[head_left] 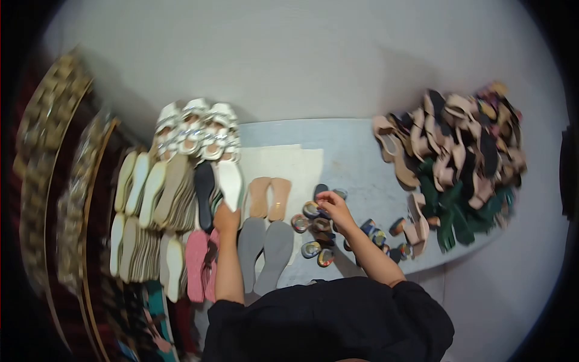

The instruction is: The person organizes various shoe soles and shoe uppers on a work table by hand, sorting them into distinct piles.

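Note:
My left hand is closed at the lower, narrow end of a white insole, which lies along a stack of insoles. Left of it is a black insole. My right hand is over a loose group of small straps or sandals with colourful patterned parts; its fingers are bent and apart, with nothing visible in them. Between my hands lie a pair of tan insoles and a pair of larger grey soles. Pink soles are beside my left forearm.
White sandals are piled at the back left, above stacks of beige insoles. A heap of pink, black and green sandals covers the table's right end. Shelves with wrapped goods stand at the left.

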Available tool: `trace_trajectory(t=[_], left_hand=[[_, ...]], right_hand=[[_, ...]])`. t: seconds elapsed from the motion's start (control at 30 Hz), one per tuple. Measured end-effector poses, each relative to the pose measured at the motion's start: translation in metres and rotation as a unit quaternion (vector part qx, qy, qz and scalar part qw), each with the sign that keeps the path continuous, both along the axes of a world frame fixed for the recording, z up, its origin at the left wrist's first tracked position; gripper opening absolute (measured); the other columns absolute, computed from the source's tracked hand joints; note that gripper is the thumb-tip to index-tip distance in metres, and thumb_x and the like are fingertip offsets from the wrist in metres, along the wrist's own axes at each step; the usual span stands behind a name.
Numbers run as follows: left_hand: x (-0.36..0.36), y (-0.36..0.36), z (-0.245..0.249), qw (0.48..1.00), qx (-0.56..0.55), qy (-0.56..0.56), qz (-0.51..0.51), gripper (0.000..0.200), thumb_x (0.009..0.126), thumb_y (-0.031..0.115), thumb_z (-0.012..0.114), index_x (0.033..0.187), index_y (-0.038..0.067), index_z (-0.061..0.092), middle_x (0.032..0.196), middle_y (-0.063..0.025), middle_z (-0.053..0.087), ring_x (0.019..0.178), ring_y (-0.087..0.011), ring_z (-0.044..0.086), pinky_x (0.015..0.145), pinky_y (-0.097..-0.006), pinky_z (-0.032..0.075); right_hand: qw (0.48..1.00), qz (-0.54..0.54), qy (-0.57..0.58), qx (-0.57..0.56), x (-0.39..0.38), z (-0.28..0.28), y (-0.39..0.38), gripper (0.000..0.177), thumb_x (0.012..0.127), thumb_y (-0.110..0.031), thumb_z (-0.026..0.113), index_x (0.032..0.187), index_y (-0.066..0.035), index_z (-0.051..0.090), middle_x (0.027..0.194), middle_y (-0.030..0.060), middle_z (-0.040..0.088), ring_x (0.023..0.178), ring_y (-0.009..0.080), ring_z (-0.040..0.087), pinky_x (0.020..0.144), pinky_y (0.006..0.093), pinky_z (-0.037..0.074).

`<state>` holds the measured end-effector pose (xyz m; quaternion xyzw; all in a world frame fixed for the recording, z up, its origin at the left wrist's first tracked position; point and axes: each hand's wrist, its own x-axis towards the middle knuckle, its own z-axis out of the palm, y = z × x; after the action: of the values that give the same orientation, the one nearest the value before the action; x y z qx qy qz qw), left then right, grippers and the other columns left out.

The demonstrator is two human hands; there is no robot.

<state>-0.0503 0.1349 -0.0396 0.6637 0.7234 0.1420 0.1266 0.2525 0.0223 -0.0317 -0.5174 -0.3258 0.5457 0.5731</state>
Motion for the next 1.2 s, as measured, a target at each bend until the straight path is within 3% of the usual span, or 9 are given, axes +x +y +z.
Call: trace_trajectory(t=[0.13,0.17,0.3,0.4,0.6,0.8,0.9,0.97,1.2], left_hand=[[0.001,-0.015,-0.004,0.994,0.105,0.005,-0.026,0.071,0.065,0.025,0.07,0.124,-0.001,0.04,0.117,-0.0211,0.049,0.108,-0.0353,0.048,0.09,-0.041,0.04],[0.002,-0.019,0.002,0.989,0.138,-0.007,-0.045,0.074,0.066,0.025,0.071,0.127,-0.002,0.038,0.12,-0.0214,0.047,0.111,-0.0354,0.045,0.093,-0.0401,0.038],[0.041,-0.063,0.042,0.978,0.199,-0.048,-0.022,0.062,0.071,0.019,0.066,0.124,0.0,0.041,0.115,-0.0211,0.049,0.108,-0.037,0.046,0.092,-0.0421,0.037],[0.073,-0.098,0.049,0.971,0.222,-0.072,-0.058,0.052,0.073,0.016,0.064,0.118,0.0,0.046,0.111,-0.0195,0.051,0.105,-0.0357,0.047,0.089,-0.0413,0.038],[0.119,-0.144,0.033,0.958,0.21,-0.168,-0.098,0.028,0.073,0.008,0.062,0.099,0.001,0.058,0.097,-0.0163,0.057,0.093,-0.0323,0.054,0.083,-0.037,0.042],[0.163,-0.172,0.075,0.936,0.223,-0.226,-0.15,0.03,0.07,0.004,0.063,0.099,0.0,0.057,0.095,-0.015,0.057,0.09,-0.0291,0.055,0.081,-0.0347,0.043],[0.184,-0.179,0.086,0.924,0.19,-0.239,-0.232,0.036,0.068,0.007,0.067,0.103,0.004,0.058,0.102,-0.0143,0.055,0.095,-0.0294,0.053,0.082,-0.0354,0.043],[0.201,-0.183,0.093,0.913,0.163,-0.235,-0.29,0.039,0.067,0.011,0.068,0.105,0.007,0.058,0.107,-0.0141,0.053,0.1,-0.0299,0.051,0.085,-0.037,0.041],[0.22,-0.188,0.111,0.85,0.117,-0.188,-0.478,0.061,0.064,0.029,0.072,0.119,0.011,0.05,0.115,-0.0143,0.05,0.11,-0.0319,0.046,0.09,-0.0409,0.037]], right_hand=[[0.997,-0.017,-0.077,0.02,0.059,-0.025,0.002,0.023,0.077,-0.007,0.057,0.1,-0.003,0.056,0.084,0.0045,0.057,0.079,0.0127,0.055,0.075,0.0258,0.046],[0.972,-0.06,-0.226,0.022,0.084,-0.032,0.004,0.025,0.073,-0.007,0.058,0.097,-0.004,0.056,0.082,0.0062,0.057,0.076,0.0154,0.055,0.072,0.0277,0.045],[0.721,-0.201,-0.66,-0.063,0.189,-0.023,0.004,0.027,0.064,-0.007,0.058,0.091,-0.007,0.057,0.088,0.0157,0.058,0.086,0.0349,0.056,0.075,0.0426,0.043],[0.59,-0.175,-0.768,-0.176,0.264,-0.073,-0.009,0.029,0.066,-0.003,0.057,0.095,-0.009,0.057,0.09,0.0115,0.058,0.093,0.032,0.054,0.084,0.0516,0.036],[0.617,-0.122,-0.74,-0.239,0.314,-0.09,-0.016,0.021,0.079,-0.013,0.052,0.099,-0.011,0.059,0.101,0.0122,0.061,0.098,0.0317,0.056,0.094,0.0546,0.031],[0.709,-0.091,-0.688,-0.123,0.313,-0.008,-0.056,0.024,0.072,-0.011,0.053,0.094,-0.013,0.064,0.091,0.011,0.063,0.083,0.0323,0.059,0.074,0.0428,0.044],[0.731,-0.053,-0.669,-0.126,0.305,0.054,-0.088,0.022,0.071,-0.008,0.053,0.085,-0.015,0.068,0.086,0.0074,0.063,0.085,0.0288,0.058,0.078,0.042,0.037],[0.711,-0.038,-0.7,-0.046,0.299,0.091,-0.11,0.021,0.069,-0.007,0.056,0.081,-0.016,0.07,0.084,0.0032,0.063,0.09,0.0262,0.055,0.083,0.0356,0.037],[0.82,0.103,-0.507,0.243,0.231,0.117,-0.125,0.034,0.042,0.011,0.054,0.067,-0.009,0.067,0.08,0.0021,0.053,0.099,0.0272,0.045,0.09,0.0364,0.035]])
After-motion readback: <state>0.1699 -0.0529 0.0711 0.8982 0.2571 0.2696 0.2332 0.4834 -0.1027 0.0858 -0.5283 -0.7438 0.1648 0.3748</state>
